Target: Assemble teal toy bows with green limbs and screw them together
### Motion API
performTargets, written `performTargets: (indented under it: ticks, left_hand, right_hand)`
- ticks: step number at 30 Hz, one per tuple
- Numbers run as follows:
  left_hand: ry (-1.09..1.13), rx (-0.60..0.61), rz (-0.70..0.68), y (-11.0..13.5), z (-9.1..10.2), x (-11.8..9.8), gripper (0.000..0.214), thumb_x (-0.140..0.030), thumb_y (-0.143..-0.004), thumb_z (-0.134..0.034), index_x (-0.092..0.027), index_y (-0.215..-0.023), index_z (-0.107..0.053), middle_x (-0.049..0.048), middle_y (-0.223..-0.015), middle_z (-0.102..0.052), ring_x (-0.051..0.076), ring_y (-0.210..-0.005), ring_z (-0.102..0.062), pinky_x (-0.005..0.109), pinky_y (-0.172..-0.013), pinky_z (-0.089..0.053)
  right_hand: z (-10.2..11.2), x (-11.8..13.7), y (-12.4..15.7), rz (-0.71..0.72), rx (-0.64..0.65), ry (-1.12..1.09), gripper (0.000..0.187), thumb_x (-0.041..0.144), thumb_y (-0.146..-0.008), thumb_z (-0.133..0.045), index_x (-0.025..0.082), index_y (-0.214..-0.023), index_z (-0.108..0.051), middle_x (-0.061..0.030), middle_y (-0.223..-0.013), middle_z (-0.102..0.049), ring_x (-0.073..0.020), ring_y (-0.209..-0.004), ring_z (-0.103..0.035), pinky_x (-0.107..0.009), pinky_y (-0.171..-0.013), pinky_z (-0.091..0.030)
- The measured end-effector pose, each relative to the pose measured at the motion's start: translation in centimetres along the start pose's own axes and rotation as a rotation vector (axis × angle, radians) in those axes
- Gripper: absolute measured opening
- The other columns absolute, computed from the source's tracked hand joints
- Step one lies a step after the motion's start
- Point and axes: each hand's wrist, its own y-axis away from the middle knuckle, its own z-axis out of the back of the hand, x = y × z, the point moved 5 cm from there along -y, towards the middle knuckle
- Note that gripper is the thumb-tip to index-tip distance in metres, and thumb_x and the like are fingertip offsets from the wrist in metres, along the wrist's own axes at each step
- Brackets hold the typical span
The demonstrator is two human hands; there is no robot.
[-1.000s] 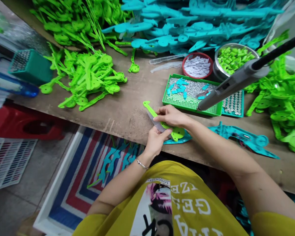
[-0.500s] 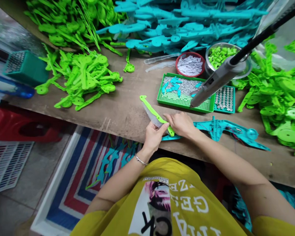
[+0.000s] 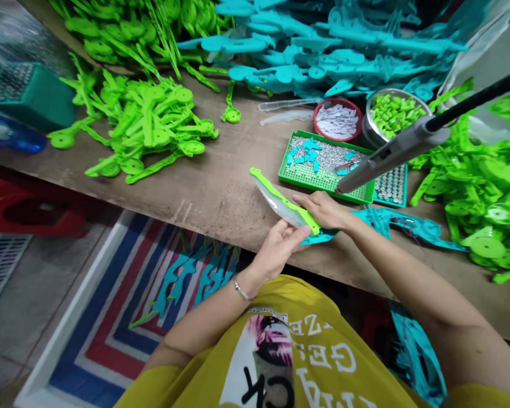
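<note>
My left hand (image 3: 283, 245) pinches the lower end of a translucent blade-shaped plastic piece (image 3: 276, 199), thumb on top. A bright green plastic strip (image 3: 280, 195) runs along the blade's upper edge, and the two slant up and left over the table. My right hand (image 3: 326, 211) has its fingers curled against the strip's lower right end; its fingertips are partly hidden. Beneath both hands lies a long turquoise gun-shaped plastic shell (image 3: 376, 221), partly covered by my right hand and forearm, with thin wires in its right part.
A grey power screwdriver (image 3: 380, 156) hangs over a green tray (image 3: 310, 180) of screws and turquoise bits. Behind are a red basket (image 3: 339, 135) of white pieces and a metal bowl (image 3: 372, 133) of green bits. Green parts (image 3: 147, 122) are heaped left, turquoise shells (image 3: 289, 42) behind.
The view has shifted a little to the left. Both hands stay on the green strip and clear blade, which have turned slightly so more of the blade's face shows.
</note>
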Motion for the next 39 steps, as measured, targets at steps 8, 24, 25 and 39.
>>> performTargets:
  ticks: [8, 24, 25, 39]
  left_hand:
    - [0.245, 0.233, 0.141, 3.1, -2.5, -2.6, 0.050, -0.064, -0.086, -0.066, -0.021, -0.110, -0.073, 0.0130, -0.126, -0.073, 0.034, -0.128, -0.063, 0.050, -0.113, -0.046]
    - [0.377, 0.247, 0.115, 3.3, -3.2, -2.0, 0.069, -0.079, -0.079, -0.064, -0.017, -0.109, -0.072, 0.0172, -0.125, -0.072, 0.034, -0.124, -0.065, 0.047, -0.113, -0.046]
    - [0.354, 0.223, 0.123, 3.0, -2.7, -1.7, 0.069, -0.079, -0.078, -0.065, -0.017, -0.109, -0.072, 0.0169, -0.121, -0.073, 0.033, -0.120, -0.067, 0.046, -0.110, -0.048]
    - [-0.197, -0.104, 0.080, 0.9, 3.9, 1.3, 0.060, -0.032, -0.075, -0.086, -0.016, -0.122, -0.052, 0.0069, -0.103, -0.075, 0.019, -0.102, -0.070, 0.042, -0.102, -0.051]
  right_hand:
    - [2.7, 0.9, 0.4, -0.060, 0.153, -0.331, 0.062, 0.077, -0.088, -0.043, 0.020, -0.064, -0.052, 0.0036, -0.059, -0.043, -0.0099, -0.057, -0.035, -0.026, -0.054, -0.029]
    - [3.0, 1.0, 1.2, -0.190, 0.210, -0.306, 0.064, 0.080, -0.085, -0.047, 0.020, -0.063, -0.054, 0.0015, -0.061, -0.048, -0.0117, -0.058, -0.041, -0.027, -0.056, -0.034]
    - [2.5, 1.2, 1.1, -0.159, 0.211, -0.297, 0.063, 0.078, -0.087, -0.044, 0.020, -0.064, -0.053, 0.0022, -0.060, -0.046, -0.0111, -0.057, -0.039, -0.027, -0.055, -0.033]
    - [-1.9, -0.5, 0.8, 0.067, -0.418, 0.430, 0.048, 0.047, -0.103, -0.043, 0.019, -0.071, -0.063, -0.0059, -0.070, -0.068, -0.0156, -0.064, -0.056, -0.031, -0.062, -0.025]
